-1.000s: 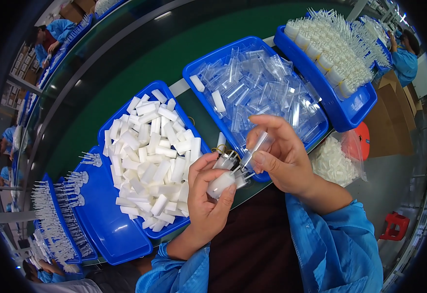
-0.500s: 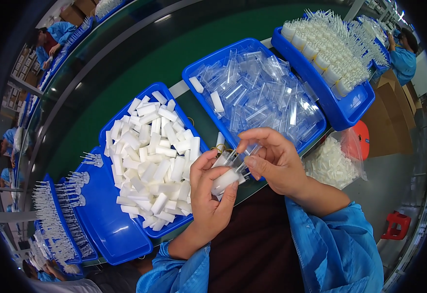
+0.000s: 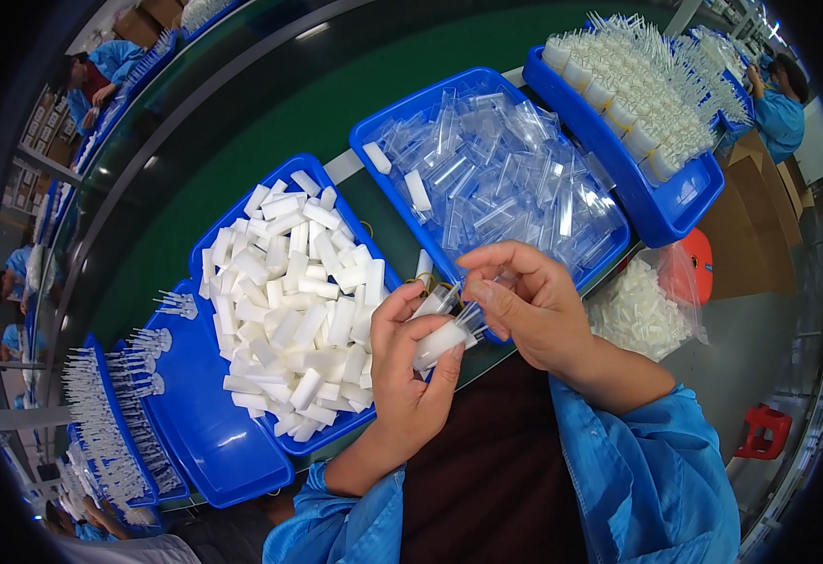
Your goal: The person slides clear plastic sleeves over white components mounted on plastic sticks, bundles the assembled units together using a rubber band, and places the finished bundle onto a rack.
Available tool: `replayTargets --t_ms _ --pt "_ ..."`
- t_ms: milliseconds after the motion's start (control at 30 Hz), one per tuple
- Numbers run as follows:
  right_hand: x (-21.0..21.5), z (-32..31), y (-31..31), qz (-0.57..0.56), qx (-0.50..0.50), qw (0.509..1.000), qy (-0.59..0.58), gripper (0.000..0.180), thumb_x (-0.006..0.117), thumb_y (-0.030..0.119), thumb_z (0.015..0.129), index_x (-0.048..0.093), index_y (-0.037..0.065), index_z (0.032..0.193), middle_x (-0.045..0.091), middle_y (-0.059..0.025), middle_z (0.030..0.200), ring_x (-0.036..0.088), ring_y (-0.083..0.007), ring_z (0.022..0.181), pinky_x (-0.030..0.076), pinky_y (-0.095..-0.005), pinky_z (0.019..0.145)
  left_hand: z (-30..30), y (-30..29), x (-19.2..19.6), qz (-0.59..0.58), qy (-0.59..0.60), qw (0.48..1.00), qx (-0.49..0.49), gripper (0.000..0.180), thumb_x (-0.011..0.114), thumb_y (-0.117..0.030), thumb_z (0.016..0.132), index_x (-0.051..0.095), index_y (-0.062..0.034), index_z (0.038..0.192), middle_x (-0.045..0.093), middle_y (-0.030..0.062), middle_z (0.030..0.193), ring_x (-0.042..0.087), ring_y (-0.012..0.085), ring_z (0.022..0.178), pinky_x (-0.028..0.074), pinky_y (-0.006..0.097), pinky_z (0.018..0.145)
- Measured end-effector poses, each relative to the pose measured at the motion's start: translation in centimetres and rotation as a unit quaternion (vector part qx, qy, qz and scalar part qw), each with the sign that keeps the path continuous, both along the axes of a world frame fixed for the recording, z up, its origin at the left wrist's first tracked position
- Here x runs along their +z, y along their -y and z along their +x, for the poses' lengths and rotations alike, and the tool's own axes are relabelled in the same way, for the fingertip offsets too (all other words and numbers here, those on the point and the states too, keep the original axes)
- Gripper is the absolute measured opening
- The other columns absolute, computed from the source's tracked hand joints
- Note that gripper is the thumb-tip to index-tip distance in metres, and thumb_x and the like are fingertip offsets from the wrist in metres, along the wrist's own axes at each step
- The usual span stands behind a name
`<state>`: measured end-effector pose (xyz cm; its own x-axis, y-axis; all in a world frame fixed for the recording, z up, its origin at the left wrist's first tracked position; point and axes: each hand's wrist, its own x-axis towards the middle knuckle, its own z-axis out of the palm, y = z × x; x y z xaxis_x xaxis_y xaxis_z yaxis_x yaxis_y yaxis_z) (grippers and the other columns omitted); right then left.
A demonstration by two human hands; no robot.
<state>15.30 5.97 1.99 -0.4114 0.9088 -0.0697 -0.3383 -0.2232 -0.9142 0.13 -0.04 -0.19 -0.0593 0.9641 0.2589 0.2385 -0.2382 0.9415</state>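
1. We see a blue tray [image 3: 427, 94] of clear sleeves [image 3: 501, 179] around 12 o'clock from our hands.
2. At 9 o'clock, a second tray [image 3: 334, 430] heaps white blocks [image 3: 294, 310].
3. Our right hand [image 3: 534, 305] curls its fingers inward; we cannot tell what they pinch.
4. Our left hand [image 3: 410, 381] pinches 1 white piece [image 3: 442, 345], smooth and rounded, at our right hand's 8 o'clock.
5. Thin, see-through prongs [image 3: 471, 320] jut toward 2 o'clock.

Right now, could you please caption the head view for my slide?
Left hand holds a white piece, right hand close by, near white blocks.
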Motion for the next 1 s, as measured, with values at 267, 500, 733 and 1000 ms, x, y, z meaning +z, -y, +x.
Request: replayTargets --t_ms 267,500,733,1000 --pt "-2.0 0.6 -0.4 0.003 0.021 0.999 -0.047 0.011 0.058 0.004 0.087 0.055 0.001 0.097 0.057 -0.0028 0.08 0.05 -0.0021 0.062 0.039 -0.0149 0.054 -0.2 -0.1 -0.2 0.02 -0.045 0.999 -0.016 0.019 0.059 -0.002 0.081 0.054 -0.0009 0.1 0.034 0.0174 0.129 0.044 0.0237 0.112 0.038 0.033 0.092" --pt "-0.4 0.4 -0.1 -0.015 -0.002 1.0 -0.013 0.019 0.06 0.0 0.082 0.053 0.002 0.1 0.055 -0.0018 0.086 0.051 -0.0026 0.072 0.043 -0.0176 0.064 -0.3 -0.1 -0.4 0.023 -0.056 0.998 -0.02 0.02 0.059 -0.003 0.081 0.054 -0.0014 0.101 0.034 0.0172 0.13 0.045 0.0228 0.11 0.039 0.032 0.09" --pt "-0.5 0.7 0.0 -0.025 0.004 1.0 -0.005 0.028 0.062 -0.002 0.078 0.052 0.002 0.104 0.053 -0.0033 0.092 0.051 -0.0063 0.084 0.041 -0.0194 0.076 -0.2 -0.1 -0.3 0.013 -0.042 0.999 -0.02 0.021 0.059 -0.002 0.082 0.053 -0.0016 0.102 0.034 0.017 0.13 0.045 0.0224 0.111 0.04 0.031 0.09" --pt "-1.0 1.0 0.4 -0.023 -0.009 0.999 -0.035 0.028 0.064 0.0 0.08 0.052 0.0 0.106 0.057 -0.0067 0.095 0.057 -0.0095 0.085 0.047 -0.0221 0.075 0.0 -0.2 -0.3 -0.007 0.05 0.999 -0.012 0.02 0.061 -0.007 0.082 0.056 0.0003 0.101 0.039 0.0173 0.127 0.046 0.0284 0.112 0.037 0.035 0.094"
